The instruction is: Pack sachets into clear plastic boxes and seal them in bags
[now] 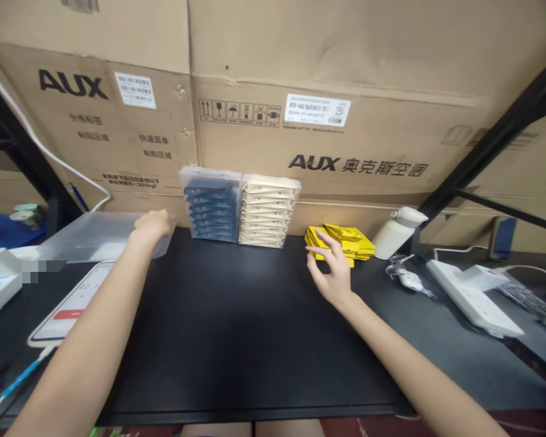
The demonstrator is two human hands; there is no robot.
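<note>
At the back left, my left hand (153, 223) is closed at the right part of a clear plastic box (97, 233); the fingertips are hidden. My right hand (331, 272) has its fingers apart and holds nothing. It hovers in front of a pile of yellow packets (361, 243), with its fingertips overlapping the pile in view; whether they touch is unclear. Between the hands, against the cardboard, stand two clear boxes side by side: one filled with stacked dark blue packets (213, 209), the other with cream packets (269, 209).
Black table (236, 340) below. A phone (73, 303) with a charging cable lies under my left forearm. A white bottle (398, 230), keys with a white case (409, 279) and a power strip (477, 300) sit at right. Large cardboard (368, 139) forms the back wall.
</note>
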